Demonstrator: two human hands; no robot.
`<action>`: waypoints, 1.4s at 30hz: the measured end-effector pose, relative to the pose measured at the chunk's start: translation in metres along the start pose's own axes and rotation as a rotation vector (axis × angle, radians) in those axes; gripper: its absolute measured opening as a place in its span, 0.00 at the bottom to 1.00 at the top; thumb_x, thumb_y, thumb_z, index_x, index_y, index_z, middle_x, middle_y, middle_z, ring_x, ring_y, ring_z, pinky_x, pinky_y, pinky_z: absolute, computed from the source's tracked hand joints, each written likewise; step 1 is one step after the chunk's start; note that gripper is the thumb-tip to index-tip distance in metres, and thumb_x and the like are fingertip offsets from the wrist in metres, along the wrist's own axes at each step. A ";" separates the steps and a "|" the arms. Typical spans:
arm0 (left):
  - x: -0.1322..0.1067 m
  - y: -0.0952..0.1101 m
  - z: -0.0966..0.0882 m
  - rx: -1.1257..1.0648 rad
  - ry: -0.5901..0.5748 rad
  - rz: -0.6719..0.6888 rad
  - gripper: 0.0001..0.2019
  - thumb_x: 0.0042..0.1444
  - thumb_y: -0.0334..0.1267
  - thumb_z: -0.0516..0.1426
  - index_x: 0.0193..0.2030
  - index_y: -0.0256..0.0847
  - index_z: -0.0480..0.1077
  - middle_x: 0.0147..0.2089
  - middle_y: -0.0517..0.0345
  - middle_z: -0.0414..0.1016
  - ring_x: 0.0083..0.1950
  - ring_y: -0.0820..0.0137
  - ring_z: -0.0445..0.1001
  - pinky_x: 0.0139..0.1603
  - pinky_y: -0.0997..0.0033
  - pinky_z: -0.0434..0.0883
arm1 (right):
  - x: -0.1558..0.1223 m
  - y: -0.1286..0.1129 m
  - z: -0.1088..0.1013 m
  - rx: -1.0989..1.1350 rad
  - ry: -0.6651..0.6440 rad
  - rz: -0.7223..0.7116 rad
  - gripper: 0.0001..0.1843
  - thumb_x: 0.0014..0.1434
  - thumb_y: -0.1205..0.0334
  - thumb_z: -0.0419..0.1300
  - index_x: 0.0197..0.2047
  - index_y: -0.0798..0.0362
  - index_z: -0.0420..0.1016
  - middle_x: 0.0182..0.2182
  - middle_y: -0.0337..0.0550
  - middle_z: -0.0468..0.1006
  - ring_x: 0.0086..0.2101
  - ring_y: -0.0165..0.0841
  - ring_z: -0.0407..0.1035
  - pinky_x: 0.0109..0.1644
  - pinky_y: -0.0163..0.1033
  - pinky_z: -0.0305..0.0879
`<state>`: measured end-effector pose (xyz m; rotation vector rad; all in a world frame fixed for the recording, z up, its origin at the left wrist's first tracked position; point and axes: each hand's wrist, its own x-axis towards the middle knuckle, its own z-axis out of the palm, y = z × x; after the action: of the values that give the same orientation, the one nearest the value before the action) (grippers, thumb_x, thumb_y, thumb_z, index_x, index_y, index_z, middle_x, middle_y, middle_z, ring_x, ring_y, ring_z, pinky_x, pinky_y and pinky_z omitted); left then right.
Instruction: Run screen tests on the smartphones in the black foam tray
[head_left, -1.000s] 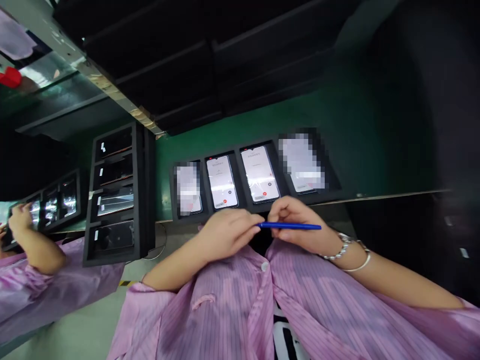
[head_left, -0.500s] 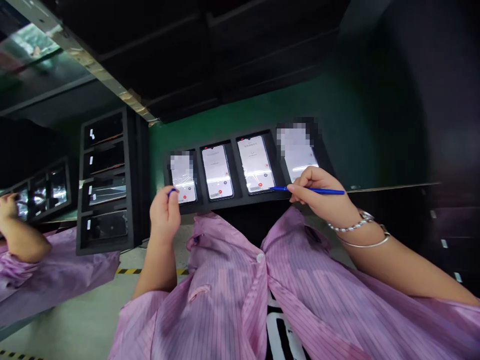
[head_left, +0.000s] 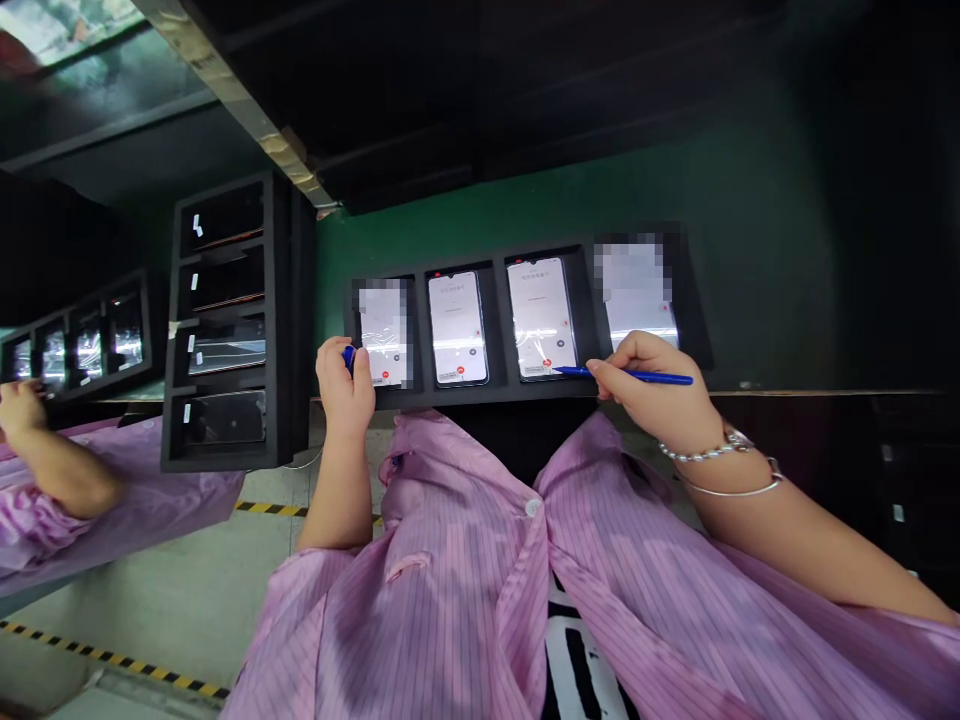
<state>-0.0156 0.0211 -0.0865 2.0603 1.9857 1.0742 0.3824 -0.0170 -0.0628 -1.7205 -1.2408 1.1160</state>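
My right hand (head_left: pixel 656 392) is closed on a slim blue pen-like stick (head_left: pixel 660 378). The stick's tip lies over the lower part of the third phone (head_left: pixel 541 315), near its red call button. I cannot tell whether the tip touches the glass. My left hand (head_left: pixel 345 385) is closed around a small blue object (head_left: pixel 349 358), mostly hidden by the fingers. It rests by the front left corner of a black tray (head_left: pixel 450 397). Lit phones stand in the tray's slots: a left phone (head_left: pixel 384 330), a second phone (head_left: pixel 457 325), and a right phone (head_left: pixel 637 300) partly behind my right hand.
To the left, a stack of black trays (head_left: pixel 281 330) holds several dark phones. Beyond it a co-worker's hand (head_left: pixel 21 405) is at another phone tray (head_left: pixel 112 345). The green bench top (head_left: pixel 480 215) extends behind my tray, below a dark shelf. Its front edge (head_left: pixel 787 392) runs close to my body.
The whole view has shifted, so the trays appear farther right and slightly higher. The stick's tip has moved inward from the third phone's lower right corner. More of the blue object in my left hand shows.
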 end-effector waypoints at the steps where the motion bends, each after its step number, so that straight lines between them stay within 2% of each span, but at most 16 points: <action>1: 0.000 0.000 0.000 -0.008 0.004 -0.003 0.15 0.71 0.53 0.50 0.47 0.43 0.65 0.51 0.43 0.73 0.55 0.57 0.73 0.59 0.52 0.69 | 0.000 0.000 0.000 0.002 -0.002 0.006 0.24 0.53 0.43 0.72 0.24 0.47 0.65 0.20 0.39 0.73 0.22 0.32 0.67 0.25 0.38 0.60; 5: -0.001 0.001 0.001 -0.032 0.010 -0.015 0.15 0.70 0.53 0.53 0.45 0.43 0.65 0.49 0.44 0.74 0.55 0.57 0.74 0.58 0.54 0.70 | 0.000 0.000 -0.005 0.052 -0.017 0.032 0.24 0.51 0.44 0.74 0.24 0.49 0.66 0.20 0.40 0.75 0.20 0.30 0.66 0.22 0.36 0.58; 9: -0.003 0.003 0.002 -0.020 0.001 -0.030 0.16 0.70 0.54 0.53 0.45 0.43 0.65 0.51 0.44 0.74 0.55 0.57 0.74 0.58 0.54 0.69 | -0.005 -0.001 -0.001 0.149 0.018 0.009 0.28 0.52 0.39 0.74 0.26 0.48 0.63 0.19 0.37 0.73 0.20 0.32 0.68 0.25 0.39 0.67; 11: -0.004 0.004 0.003 -0.006 -0.009 -0.033 0.17 0.70 0.56 0.52 0.47 0.43 0.65 0.51 0.43 0.74 0.55 0.56 0.74 0.59 0.53 0.68 | -0.010 -0.005 0.012 0.187 -0.002 -0.008 0.28 0.54 0.38 0.73 0.28 0.47 0.63 0.20 0.37 0.73 0.23 0.34 0.71 0.28 0.41 0.71; 14: -0.005 0.005 0.004 0.004 -0.022 -0.045 0.19 0.70 0.57 0.52 0.50 0.43 0.66 0.50 0.44 0.74 0.54 0.55 0.73 0.59 0.53 0.68 | -0.014 -0.015 0.040 0.199 -0.106 -0.060 0.23 0.56 0.43 0.72 0.30 0.47 0.65 0.24 0.39 0.77 0.27 0.36 0.75 0.31 0.41 0.70; 17: -0.008 0.005 0.003 0.004 -0.032 -0.046 0.19 0.70 0.58 0.52 0.51 0.43 0.66 0.49 0.44 0.74 0.53 0.55 0.73 0.58 0.53 0.69 | -0.015 -0.026 0.069 0.136 -0.226 -0.130 0.18 0.60 0.47 0.69 0.32 0.48 0.68 0.27 0.39 0.78 0.28 0.35 0.75 0.33 0.41 0.69; 20: -0.010 0.007 0.002 0.004 -0.031 -0.040 0.19 0.70 0.57 0.52 0.51 0.43 0.67 0.50 0.43 0.74 0.54 0.55 0.74 0.58 0.53 0.69 | -0.014 -0.029 0.084 0.039 -0.266 -0.151 0.17 0.61 0.48 0.67 0.31 0.48 0.68 0.25 0.38 0.77 0.28 0.34 0.73 0.34 0.41 0.67; 25: -0.013 0.008 0.001 0.007 -0.050 -0.032 0.18 0.71 0.57 0.52 0.51 0.43 0.67 0.51 0.43 0.75 0.55 0.56 0.74 0.58 0.53 0.70 | -0.013 -0.026 0.087 -0.018 -0.251 -0.069 0.16 0.61 0.49 0.66 0.31 0.48 0.67 0.23 0.36 0.76 0.25 0.35 0.75 0.33 0.41 0.68; 32: -0.014 0.007 0.001 -0.027 -0.059 -0.016 0.17 0.70 0.56 0.54 0.51 0.43 0.67 0.51 0.43 0.76 0.57 0.55 0.74 0.60 0.52 0.69 | -0.017 -0.033 0.088 -0.092 -0.203 -0.114 0.14 0.60 0.53 0.66 0.28 0.47 0.67 0.20 0.35 0.75 0.24 0.34 0.73 0.32 0.41 0.67; 36: -0.015 0.008 0.001 -0.026 -0.065 -0.017 0.18 0.70 0.56 0.54 0.51 0.43 0.67 0.51 0.43 0.76 0.57 0.55 0.74 0.60 0.52 0.69 | -0.019 -0.034 0.086 -0.090 -0.177 -0.106 0.15 0.59 0.51 0.67 0.28 0.47 0.68 0.21 0.36 0.75 0.24 0.34 0.73 0.33 0.41 0.67; 42: -0.016 0.009 0.002 -0.045 -0.066 -0.003 0.18 0.71 0.57 0.52 0.50 0.43 0.67 0.50 0.44 0.76 0.55 0.55 0.74 0.60 0.52 0.68 | -0.024 -0.046 0.089 0.047 -0.136 -0.059 0.20 0.56 0.45 0.70 0.29 0.47 0.67 0.23 0.39 0.77 0.25 0.34 0.73 0.31 0.40 0.68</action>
<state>-0.0052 0.0064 -0.0899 2.0420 1.9154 1.0272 0.2801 -0.0215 -0.0476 -1.5848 -1.3290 1.2339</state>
